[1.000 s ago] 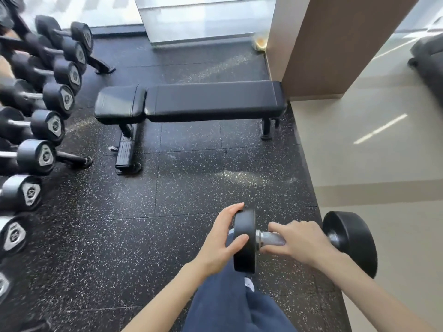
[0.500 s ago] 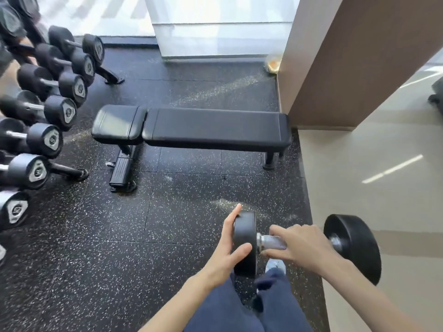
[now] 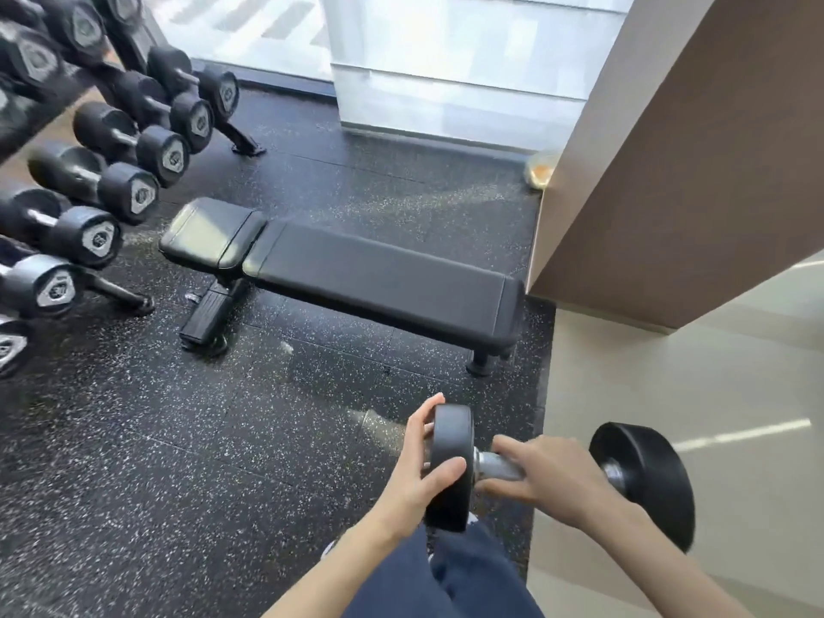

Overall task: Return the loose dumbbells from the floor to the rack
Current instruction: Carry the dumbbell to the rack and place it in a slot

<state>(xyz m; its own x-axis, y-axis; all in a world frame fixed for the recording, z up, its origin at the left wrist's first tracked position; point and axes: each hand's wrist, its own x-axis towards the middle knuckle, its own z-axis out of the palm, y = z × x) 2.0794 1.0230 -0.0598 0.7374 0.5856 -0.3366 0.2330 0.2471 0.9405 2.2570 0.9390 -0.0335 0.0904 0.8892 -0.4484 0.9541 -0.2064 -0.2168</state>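
Note:
A black round-headed dumbbell [image 3: 642, 479] with a silver handle hangs crosswise in front of my legs, held off the floor. My right hand [image 3: 548, 477] is wrapped over its handle. My left hand [image 3: 421, 466] clasps the outer face and rim of its left head. The dumbbell rack [image 3: 133, 51] runs along the left edge, with several black dumbbells [image 3: 96, 236] lying in a sloping row on it.
A black flat bench [image 3: 379, 278] stands across the speckled rubber floor [image 3: 178, 461] between me and the window. A brown pillar [image 3: 695, 180] rises at the right, with pale tiled floor [image 3: 695, 394] beside it. The rack's feet [image 3: 125, 296] stick out onto the mat.
The view has lifted and swung, so the bench and rack sit lower and nearer the centre. Both hands keep the same hold on the dumbbell.

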